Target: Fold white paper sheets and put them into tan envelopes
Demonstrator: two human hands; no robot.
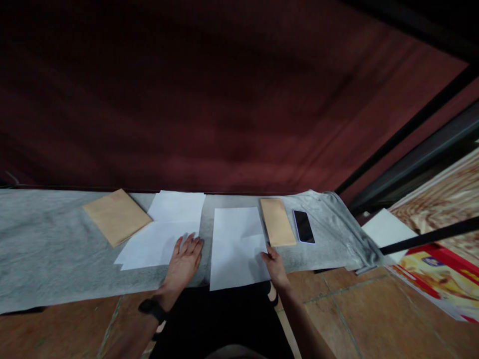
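My left hand (184,261) lies flat with fingers stretched out, resting on the lower right corner of a spread of white sheets (157,234). My right hand (276,264) touches the right edge of another white sheet (235,247) in the middle, its fingers curled at the paper's edge. Just beyond that hand lies a narrow brown envelope (277,222). A larger brown envelope (116,216) lies at the left of the white sheets. A black band sits on my left wrist.
Everything lies on a grey cloth (45,249) spread on a tiled floor. A black phone (303,226) lies right of the narrow envelope. A dark red curtain (224,99) hangs behind. At right are a white sheet (389,230), a black bar and a colourful printed mat (441,274).
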